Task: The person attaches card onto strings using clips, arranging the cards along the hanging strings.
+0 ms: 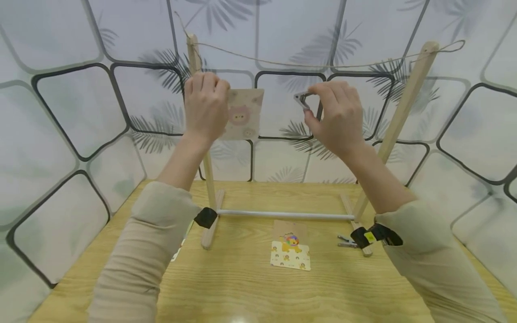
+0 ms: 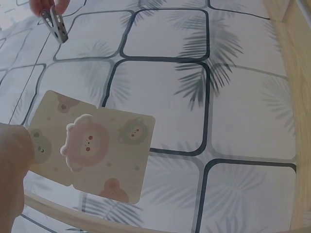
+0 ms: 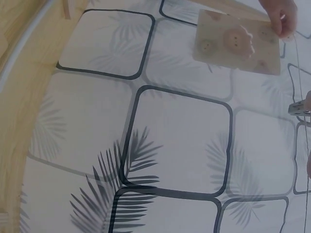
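My left hand (image 1: pixel 206 103) pinches the bear-face card (image 1: pixel 244 115) by one end below the sagging twine (image 1: pixel 343 67) – probably to leave its picture uncovered; my right hand (image 1: pixel 339 114), thumb and fingers partly spread, pinches a metal clip (image 1: pixel 299 97), its far end likely kept free.

The left hand (image 1: pixel 206 106) (upper left of the head view) hides the left end of the animal-print card (image 1: pixel 245 114).

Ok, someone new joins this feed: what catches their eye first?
Probably the pale animal card held up in the left hand and the metal clip pinched in the right hand. High in the head view, a string sags between two wooden posts; below, a colourful lion card lies on the table.
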### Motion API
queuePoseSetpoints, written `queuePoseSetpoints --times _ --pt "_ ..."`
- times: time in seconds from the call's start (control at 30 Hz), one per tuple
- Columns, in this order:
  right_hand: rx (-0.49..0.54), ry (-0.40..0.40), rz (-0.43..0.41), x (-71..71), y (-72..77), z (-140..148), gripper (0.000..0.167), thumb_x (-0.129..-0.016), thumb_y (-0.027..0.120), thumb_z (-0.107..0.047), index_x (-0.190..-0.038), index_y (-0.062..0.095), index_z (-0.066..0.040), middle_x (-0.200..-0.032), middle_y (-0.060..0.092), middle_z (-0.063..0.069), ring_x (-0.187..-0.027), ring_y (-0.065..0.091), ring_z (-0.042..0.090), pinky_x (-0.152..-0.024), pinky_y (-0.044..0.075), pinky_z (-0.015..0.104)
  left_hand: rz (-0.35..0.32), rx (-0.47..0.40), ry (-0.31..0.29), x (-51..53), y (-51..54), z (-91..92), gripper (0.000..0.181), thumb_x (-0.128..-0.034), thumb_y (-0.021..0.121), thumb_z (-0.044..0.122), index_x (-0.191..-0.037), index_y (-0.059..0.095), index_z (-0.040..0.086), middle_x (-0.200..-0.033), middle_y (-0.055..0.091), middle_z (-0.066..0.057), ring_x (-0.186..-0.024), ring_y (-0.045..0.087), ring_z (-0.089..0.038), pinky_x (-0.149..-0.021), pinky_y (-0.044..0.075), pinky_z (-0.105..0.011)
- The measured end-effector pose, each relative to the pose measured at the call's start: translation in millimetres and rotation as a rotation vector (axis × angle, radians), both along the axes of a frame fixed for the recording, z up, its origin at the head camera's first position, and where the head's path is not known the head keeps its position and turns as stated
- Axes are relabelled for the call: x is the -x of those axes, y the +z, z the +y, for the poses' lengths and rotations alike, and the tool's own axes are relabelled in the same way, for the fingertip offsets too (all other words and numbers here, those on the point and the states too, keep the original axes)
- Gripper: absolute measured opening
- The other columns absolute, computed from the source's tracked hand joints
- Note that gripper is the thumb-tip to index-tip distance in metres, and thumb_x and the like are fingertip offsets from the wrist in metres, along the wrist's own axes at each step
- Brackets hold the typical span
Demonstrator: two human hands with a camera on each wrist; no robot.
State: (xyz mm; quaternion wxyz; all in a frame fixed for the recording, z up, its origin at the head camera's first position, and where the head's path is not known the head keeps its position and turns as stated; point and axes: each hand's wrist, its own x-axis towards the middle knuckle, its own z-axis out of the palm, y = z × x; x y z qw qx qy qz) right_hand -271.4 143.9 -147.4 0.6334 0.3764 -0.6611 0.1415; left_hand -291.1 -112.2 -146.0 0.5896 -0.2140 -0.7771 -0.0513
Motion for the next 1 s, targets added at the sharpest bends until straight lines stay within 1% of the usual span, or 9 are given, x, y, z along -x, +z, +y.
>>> queuePoseSetpoints --times 0.27,0.47,0.6,0.73,0.9,1.0 --pt "0.126 -0.022 -0.017 -0.6 15.9 -4 0.023 -0.071 0.072 -0.002 -0.092 0.063 0.002 -0.089 0.063 0.017 -0.087 0.056 0.035 -0.075 0.040 0.047 0.034 -0.011 0.017 1.2 1.0 -0.4 0.021 -0.0909 0.041 0.000 -0.089 0.061 -0.003 -0.091 0.055 -0.017 -0.091 0.046 -0.034 -0.083 0.033 -0.044" --pt "0.187 -0.047 -0.022 -2.1 24.8 -6 0.016 -0.074 0.072 -0.003 -0.089 0.066 0.000 -0.086 0.065 0.016 -0.083 0.056 0.034 -0.076 0.039 0.045 0.056 -0.019 0.011 2.7 3.5 -1.1 0.019 -0.0850 0.042 -0.004 -0.087 0.061 -0.002 -0.089 0.054 -0.017 -0.089 0.045 -0.035 -0.081 0.033 -0.045" --pt "0.197 -0.063 -0.033 -2.3 29.0 -8 0.016 -0.074 0.073 -0.004 -0.088 0.067 0.000 -0.086 0.067 0.014 -0.084 0.056 0.033 -0.076 0.039 0.044 0.043 -0.019 0.008 1.8 4.7 -0.6 0.020 -0.0826 0.042 -0.006 -0.087 0.061 -0.002 -0.089 0.054 -0.017 -0.090 0.045 -0.035 -0.083 0.033 -0.045" --pt "0.184 -0.086 -0.040 -1.2 32.9 -10 0.015 -0.075 0.073 -0.006 -0.088 0.068 -0.001 -0.087 0.068 0.012 -0.085 0.055 0.031 -0.075 0.038 0.044 0.030 -0.014 0.017 0.5 5.5 -1.1 0.020 -0.0832 0.042 -0.006 -0.088 0.061 -0.003 -0.090 0.054 -0.017 -0.090 0.045 -0.034 -0.084 0.033 -0.045" --pt "0.166 -0.129 -0.022 1.1 37.7 -12 0.011 -0.076 0.073 -0.006 -0.086 0.069 -0.002 -0.086 0.069 0.011 -0.084 0.055 0.031 -0.071 0.035 0.046 0.036 -0.017 0.021 0.8 7.6 -1.6 0.020 -0.0824 0.042 -0.007 -0.088 0.061 -0.003 -0.090 0.054 -0.016 -0.090 0.045 -0.034 -0.084 0.033 -0.044" --pt "0.151 -0.151 -0.018 1.9 39.1 -11 0.011 -0.076 0.072 -0.006 -0.085 0.069 -0.002 -0.085 0.069 0.011 -0.083 0.055 0.031 -0.070 0.035 0.046 0.037 -0.019 0.018 1.0 7.8 -0.8 0.020 -0.0817 0.041 -0.007 -0.087 0.061 -0.003 -0.090 0.054 -0.016 -0.091 0.045 -0.034 -0.084 0.033 -0.045"
